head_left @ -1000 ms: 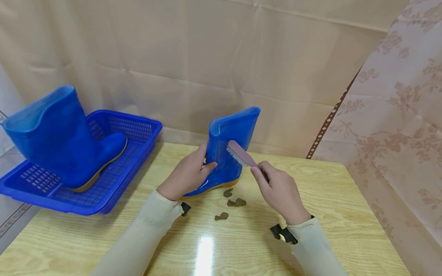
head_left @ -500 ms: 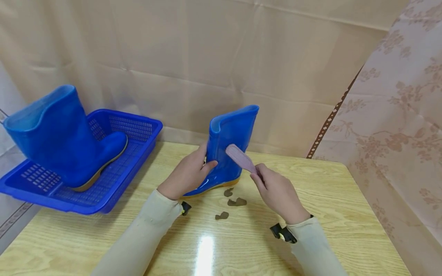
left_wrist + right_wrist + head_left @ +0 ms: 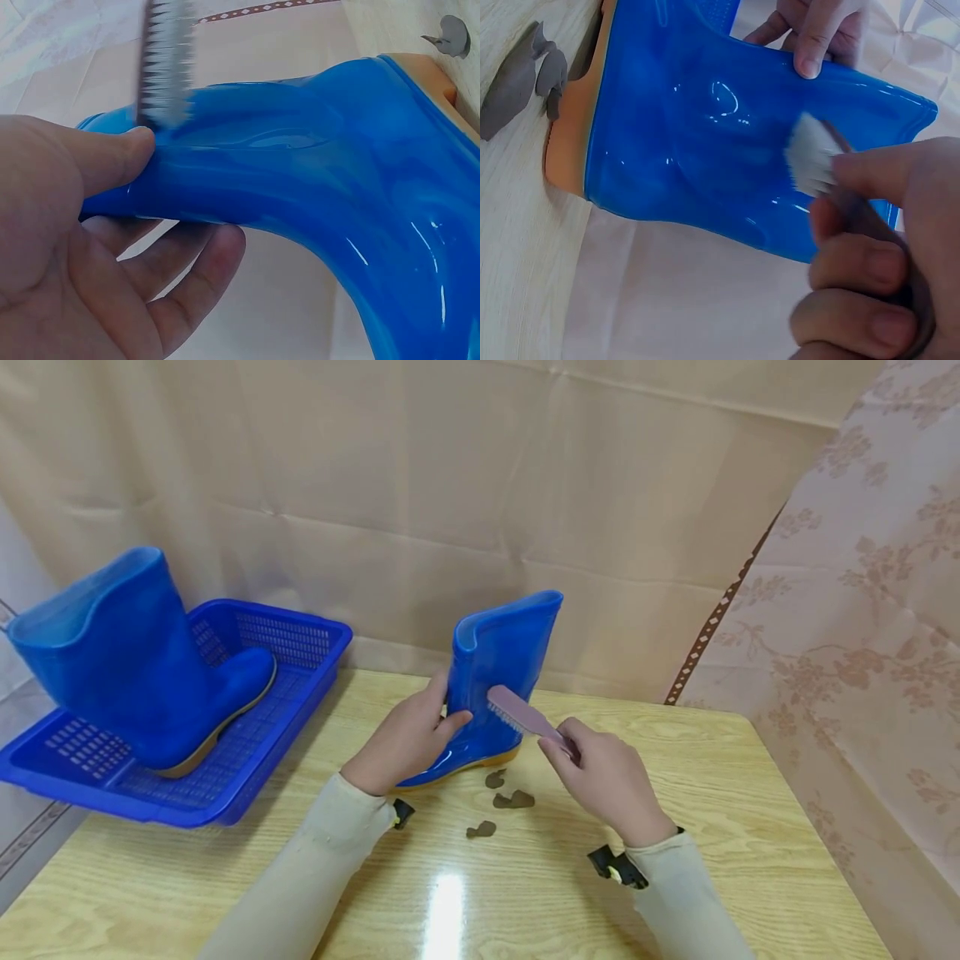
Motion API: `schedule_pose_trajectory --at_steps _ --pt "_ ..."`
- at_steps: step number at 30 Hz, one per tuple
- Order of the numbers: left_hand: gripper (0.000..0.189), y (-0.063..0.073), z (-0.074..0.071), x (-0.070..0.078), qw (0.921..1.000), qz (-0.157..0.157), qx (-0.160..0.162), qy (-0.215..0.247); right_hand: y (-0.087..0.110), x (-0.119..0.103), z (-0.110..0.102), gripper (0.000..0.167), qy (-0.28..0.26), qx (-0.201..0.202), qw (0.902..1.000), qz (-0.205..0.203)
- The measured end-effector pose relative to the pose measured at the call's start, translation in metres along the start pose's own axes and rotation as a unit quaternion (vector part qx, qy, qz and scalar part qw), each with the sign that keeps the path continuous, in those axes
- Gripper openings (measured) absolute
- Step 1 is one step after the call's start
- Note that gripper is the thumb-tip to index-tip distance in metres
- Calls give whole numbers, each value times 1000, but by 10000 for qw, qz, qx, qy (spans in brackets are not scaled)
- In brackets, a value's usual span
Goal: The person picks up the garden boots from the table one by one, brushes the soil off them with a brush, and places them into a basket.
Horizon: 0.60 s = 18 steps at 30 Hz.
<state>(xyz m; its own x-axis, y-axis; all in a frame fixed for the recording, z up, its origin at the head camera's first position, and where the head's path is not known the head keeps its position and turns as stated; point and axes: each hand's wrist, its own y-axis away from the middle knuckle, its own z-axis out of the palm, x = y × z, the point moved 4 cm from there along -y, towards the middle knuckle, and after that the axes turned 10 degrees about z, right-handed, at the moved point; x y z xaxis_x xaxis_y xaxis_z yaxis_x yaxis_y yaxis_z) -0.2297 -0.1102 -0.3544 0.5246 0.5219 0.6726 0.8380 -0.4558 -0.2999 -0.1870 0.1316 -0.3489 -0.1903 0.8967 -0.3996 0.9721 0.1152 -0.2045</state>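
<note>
A blue rubber boot [image 3: 495, 652] with a tan sole stands upright on the table, its toe partly behind my left hand [image 3: 408, 735]. That hand grips the front of the shaft, thumb on the near side and fingers round the other, as the left wrist view shows. My right hand [image 3: 607, 777] holds a pink brush [image 3: 521, 708] by its handle. The white bristles [image 3: 810, 157] face the shaft, right at its surface in the right wrist view. Several flat brown mud-like pieces [image 3: 513, 799] lie on the table beside the heel.
On the left a blue plastic basket [image 3: 292, 727] holds a second blue boot [image 3: 142, 668], leaning with its opening up and to the left. A beige curtain [image 3: 480, 485] hangs behind the wood-grain table [image 3: 675, 743]; a flowered cloth [image 3: 885, 635] is at the right.
The brush has moved lower on the boot shaft, tilting bristles-down and back on the way. The left hand stays on the boot, which shifts only slightly.
</note>
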Motion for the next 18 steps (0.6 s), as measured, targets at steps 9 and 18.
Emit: schedule_pose_trajectory --at_steps 9,18 --pt "60 -2 -1 -1 9998 -20 197 -43 1 4 -13 26 -629 949 9932 233" --pt "65 -2 -2 -3 9995 -70 243 -177 -1 4 -14 15 -675 998 9925 228"
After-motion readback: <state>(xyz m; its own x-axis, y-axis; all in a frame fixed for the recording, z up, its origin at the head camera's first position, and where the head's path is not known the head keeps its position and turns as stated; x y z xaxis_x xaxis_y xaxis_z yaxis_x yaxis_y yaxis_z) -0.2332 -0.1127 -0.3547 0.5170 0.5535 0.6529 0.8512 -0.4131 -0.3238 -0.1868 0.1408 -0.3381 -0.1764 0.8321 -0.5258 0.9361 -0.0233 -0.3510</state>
